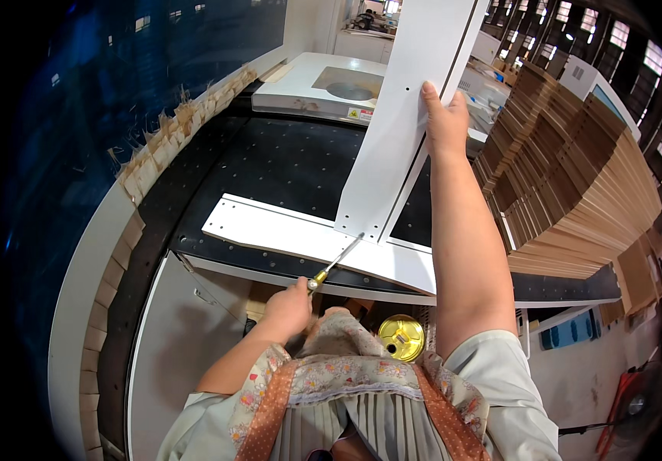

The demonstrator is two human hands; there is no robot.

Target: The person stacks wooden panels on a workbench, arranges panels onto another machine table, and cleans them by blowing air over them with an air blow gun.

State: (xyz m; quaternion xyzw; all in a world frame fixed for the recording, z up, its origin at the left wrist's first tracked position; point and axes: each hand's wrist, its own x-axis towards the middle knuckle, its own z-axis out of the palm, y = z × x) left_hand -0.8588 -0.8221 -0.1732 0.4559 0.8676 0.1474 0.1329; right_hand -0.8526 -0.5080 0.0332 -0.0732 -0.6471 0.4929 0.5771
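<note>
My left hand (286, 309) is closed around the yellow handle of a screwdriver (337, 259). Its thin metal shaft points up and right, and the tip meets the lower end of a tall white board (392, 131), by several small dark holes. My right hand (446, 123) grips that board's right edge higher up, thumb on its face and fingers wrapped behind. A dark groove runs along the board's right side. Its lower end meets a second white board (285, 230), which lies crosswise along the near edge of the black table and has holes at its left end.
The black worktop (285, 154) is dotted with small studs or holes. A white machine cover (308, 84) stands at the back. Stacked brown cardboard (569, 177) rises at the right. Below the near edge sits a round yellow tin (402, 338). A dark glossy panel fills the left.
</note>
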